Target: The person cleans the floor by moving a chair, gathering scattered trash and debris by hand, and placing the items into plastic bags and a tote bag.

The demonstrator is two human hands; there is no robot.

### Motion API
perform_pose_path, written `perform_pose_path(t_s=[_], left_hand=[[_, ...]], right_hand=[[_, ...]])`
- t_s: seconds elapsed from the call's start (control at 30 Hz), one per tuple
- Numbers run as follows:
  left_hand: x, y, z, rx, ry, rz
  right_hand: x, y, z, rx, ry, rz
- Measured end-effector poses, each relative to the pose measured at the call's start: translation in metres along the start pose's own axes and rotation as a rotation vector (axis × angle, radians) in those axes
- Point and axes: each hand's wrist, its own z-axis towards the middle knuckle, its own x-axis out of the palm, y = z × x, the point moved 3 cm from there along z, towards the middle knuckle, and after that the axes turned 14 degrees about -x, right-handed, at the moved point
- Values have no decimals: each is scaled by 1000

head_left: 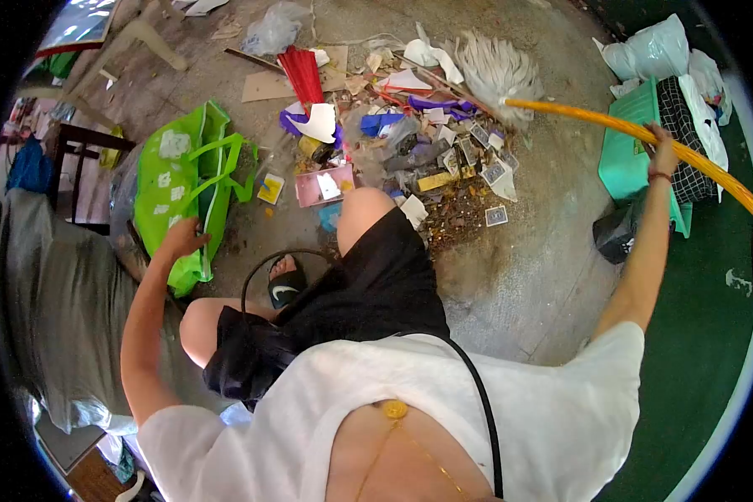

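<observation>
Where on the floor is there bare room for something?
Mostly bare floor lies between the litter heap and the black bag; a smaller patch sits beyond the green bag, left of the cardboard. The heap is crowded.

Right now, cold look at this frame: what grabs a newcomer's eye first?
Likely the heap of mixed litter on the floor ahead, with a bright red pleated piece standing out at its far left. Next, the lime-green bag on the left, with the left hand at its near end. On the right, the right hand grips a yellow-orange mop handle, its pale strands beyond the heap's far right.
</observation>
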Motion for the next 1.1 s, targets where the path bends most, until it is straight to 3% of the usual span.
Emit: perform_pose_path(t_s=[0.1, 0.17, 0.27, 0.3, 0.37, 0.43, 0.63, 0.87, 1.0, 1.07, 1.1], left_hand=[[-6, -21, 28, 102, -183, 162], [-25, -47, 25, 124, -177, 123], [-45, -76, 27, 174, -243, 113], [-53, -83, 21, 217, -314, 78], [-67, -99, 18, 167, -238, 116], [-69, -98, 13, 118, -279, 104], [-39, -68, 53, 38, -269, 84], [-28, -109, 166, 406, -270, -136], [-5, -150, 269, 310, -226, -304], [-13, -178, 272, 159, -54, -469], [-5, -191, 292, 148, -154, -485]], right_hand=[[-73, 13, 16, 105, 59, 90], [-133, 0, 73, 46, -1, 199], [-298, -20, 179, -301, 178, -450], [-361, -28, 221, -388, 447, -407], [-338, -29, 143, -108, 27, -351], [-325, -52, 81, 49, -152, -229], [-293, -130, -91, 390, -300, -119], [-236, -188, -299, 792, -456, -55], [-200, -203, -387, 976, -563, -24], [-182, -212, -418, 1043, -606, -12], [-174, -214, -431, 1065, -631, -7]])
